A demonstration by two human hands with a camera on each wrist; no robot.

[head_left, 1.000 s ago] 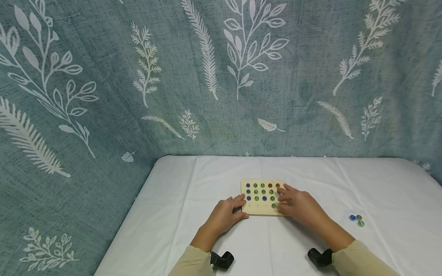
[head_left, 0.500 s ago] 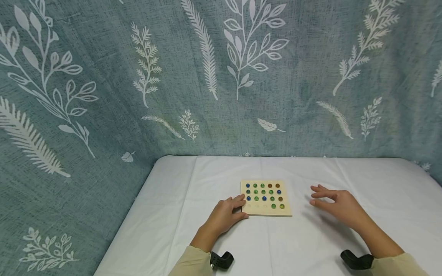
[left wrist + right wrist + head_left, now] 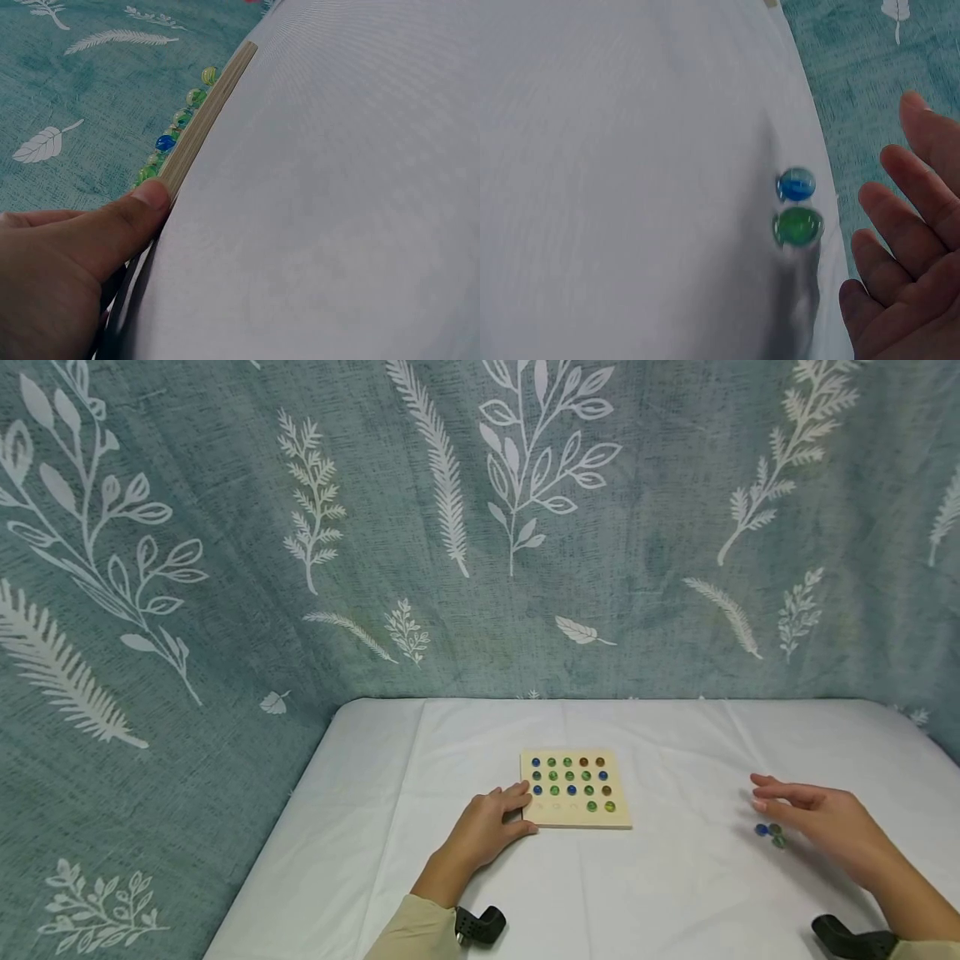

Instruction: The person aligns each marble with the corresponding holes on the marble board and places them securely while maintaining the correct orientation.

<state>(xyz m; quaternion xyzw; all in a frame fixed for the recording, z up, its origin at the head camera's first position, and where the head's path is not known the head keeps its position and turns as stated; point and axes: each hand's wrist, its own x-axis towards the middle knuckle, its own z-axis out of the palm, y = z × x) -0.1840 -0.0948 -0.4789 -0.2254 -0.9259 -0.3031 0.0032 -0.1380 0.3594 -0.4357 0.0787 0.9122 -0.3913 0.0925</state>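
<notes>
A pale wooden board with rows of round hollows lies mid-table; glass marbles fill most of them, and the front row's left hollows are bare. My left hand holds the board by its front left corner, thumb at the near edge and fingers at the left side. The left wrist view shows that thumb against the board's edge. My right hand hovers above a few loose marbles, fingers extended and holding nothing. Among these are a blue marble and a green marble, close together.
A white cloth covers the table. Behind and to the left hangs a blue-green curtain with a leaf print. Each wrist wears a black camera, such as the left wrist's camera.
My right hand has left the board and moved right to the loose marbles. A marble now sits at the front row's right end, uncovered by the hand. The left hand stays put.
</notes>
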